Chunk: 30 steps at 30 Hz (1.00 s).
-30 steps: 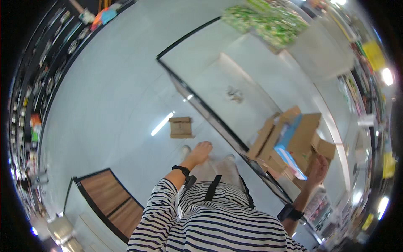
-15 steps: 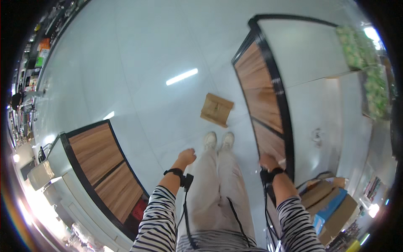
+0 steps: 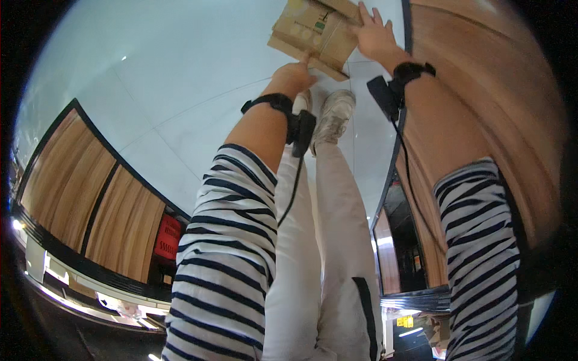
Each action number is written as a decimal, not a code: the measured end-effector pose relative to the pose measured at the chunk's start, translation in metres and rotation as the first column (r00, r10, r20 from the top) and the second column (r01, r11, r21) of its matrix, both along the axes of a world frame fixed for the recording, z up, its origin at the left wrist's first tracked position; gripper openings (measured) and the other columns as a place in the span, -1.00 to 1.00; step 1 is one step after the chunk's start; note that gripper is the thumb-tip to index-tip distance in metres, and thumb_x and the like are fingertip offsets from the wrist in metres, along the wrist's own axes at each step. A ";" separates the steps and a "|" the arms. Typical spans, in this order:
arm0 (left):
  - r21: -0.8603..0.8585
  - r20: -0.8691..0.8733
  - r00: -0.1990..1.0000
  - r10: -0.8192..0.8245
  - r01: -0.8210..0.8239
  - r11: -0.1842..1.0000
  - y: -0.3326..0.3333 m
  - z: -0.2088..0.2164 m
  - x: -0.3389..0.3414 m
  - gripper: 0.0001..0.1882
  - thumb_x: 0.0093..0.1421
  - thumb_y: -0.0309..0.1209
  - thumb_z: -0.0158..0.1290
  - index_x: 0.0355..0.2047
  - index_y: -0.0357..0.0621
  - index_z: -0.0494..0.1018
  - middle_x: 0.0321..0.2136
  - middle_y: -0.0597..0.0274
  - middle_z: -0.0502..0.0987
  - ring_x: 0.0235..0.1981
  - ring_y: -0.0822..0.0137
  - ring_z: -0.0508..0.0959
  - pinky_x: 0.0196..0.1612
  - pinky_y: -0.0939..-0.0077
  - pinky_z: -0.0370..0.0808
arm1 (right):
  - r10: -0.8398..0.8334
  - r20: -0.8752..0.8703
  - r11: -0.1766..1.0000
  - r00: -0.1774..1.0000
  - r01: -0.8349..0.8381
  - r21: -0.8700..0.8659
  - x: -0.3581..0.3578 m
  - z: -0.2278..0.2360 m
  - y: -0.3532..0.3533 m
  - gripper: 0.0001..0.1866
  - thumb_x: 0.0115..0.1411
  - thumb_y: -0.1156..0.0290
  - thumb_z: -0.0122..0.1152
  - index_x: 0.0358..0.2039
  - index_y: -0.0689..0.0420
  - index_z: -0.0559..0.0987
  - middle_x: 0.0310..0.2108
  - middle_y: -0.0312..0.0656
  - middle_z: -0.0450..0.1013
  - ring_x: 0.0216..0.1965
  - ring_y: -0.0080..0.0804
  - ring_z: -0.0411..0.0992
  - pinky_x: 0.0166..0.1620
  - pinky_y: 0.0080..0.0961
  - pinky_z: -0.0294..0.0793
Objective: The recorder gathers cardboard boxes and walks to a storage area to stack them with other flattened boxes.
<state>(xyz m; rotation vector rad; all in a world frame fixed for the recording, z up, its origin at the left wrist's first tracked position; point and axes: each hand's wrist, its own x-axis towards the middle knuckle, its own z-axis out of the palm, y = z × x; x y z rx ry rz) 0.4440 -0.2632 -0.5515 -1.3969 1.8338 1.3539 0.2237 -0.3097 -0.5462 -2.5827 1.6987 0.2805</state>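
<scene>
A flattened brown cardboard box [image 3: 299,30] with folded-up edges lies on the pale floor beyond my shoes, cut off by the top of the view. My left hand [image 3: 293,78] is at its near edge, with the index finger stretched onto the cardboard and the thumb apart; the other fingers are partly hidden. At the box's right side is my right hand [image 3: 376,39], open with fingers spread, overlapping the raised flap. I cannot tell how firmly either hand touches it.
A wood-panelled cabinet [image 3: 475,66] with a black frame stands close along my right arm. Another wood-panelled cabinet [image 3: 66,174] is at the left, with a red plastic basket [image 3: 168,236] at its near end. My shoes [image 3: 335,114] stand just short of the cardboard.
I have bent down toward the floor. Both hands have moved forward to the cardboard box, which appears larger and closer. My right hand has left the right cabinet's side and spread its fingers.
</scene>
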 end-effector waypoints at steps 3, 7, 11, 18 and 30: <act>-0.044 0.027 0.998 0.052 -0.051 0.998 0.010 -0.039 0.023 -0.32 0.06 -0.10 -0.02 0.09 -0.24 0.10 -0.26 -0.26 0.45 -0.16 -0.11 0.44 -0.09 0.17 0.36 | 0.001 -0.225 0.907 0.974 0.094 0.410 0.028 -0.006 -0.002 -0.63 0.18 0.17 -0.19 -0.10 -0.08 0.50 0.26 -0.09 -0.13 0.22 0.07 -0.12 0.09 0.24 -0.03; -0.120 0.146 0.977 0.153 -0.136 0.983 0.018 -0.012 0.029 -0.42 0.04 -0.07 0.04 -0.17 -0.41 0.31 -0.21 -0.22 0.42 -0.12 -0.11 0.39 -0.06 0.19 0.35 | -0.052 -0.366 0.858 0.929 0.229 0.461 -0.007 -0.018 0.009 -0.70 0.10 0.42 -0.08 -0.11 0.02 0.38 -0.06 0.03 0.31 -0.14 -0.03 0.37 -0.11 -0.08 0.33; -0.213 0.107 0.961 0.255 -0.229 0.950 0.014 0.044 0.060 -0.50 -0.03 -0.18 0.14 -0.22 -0.34 0.32 -0.25 -0.15 0.42 -0.16 -0.09 0.40 -0.12 0.16 0.38 | 0.092 -0.109 0.810 0.990 -0.011 0.586 -0.037 0.032 0.065 -0.76 0.07 0.43 -0.09 -0.22 0.14 0.39 -0.38 0.01 0.46 -0.32 -0.17 0.46 -0.27 -0.10 0.38; -0.368 0.141 0.987 -0.080 0.127 0.921 -0.026 0.260 0.099 -0.49 -0.07 -0.44 0.07 -0.08 -0.23 0.18 -0.12 0.00 0.32 -0.15 0.03 0.42 -0.16 0.19 0.43 | -0.349 0.011 0.657 0.937 0.236 0.716 0.010 0.266 0.137 -0.74 -0.02 0.25 0.07 -0.34 0.10 0.43 -0.54 -0.08 0.47 -0.43 -0.09 0.45 -0.26 -0.14 0.34; -0.641 -0.345 0.913 -0.219 -0.059 0.765 -0.045 0.648 0.027 -0.33 -0.07 -0.68 -0.09 0.12 -0.09 0.10 0.06 -0.08 0.17 0.02 -0.06 0.28 0.05 0.23 0.27 | -0.544 0.518 0.820 0.660 0.547 0.165 -0.019 0.665 0.218 -0.78 -0.11 0.32 0.12 -0.43 0.09 0.39 -0.69 -0.15 0.35 -0.61 -0.15 0.36 -0.39 -0.24 0.28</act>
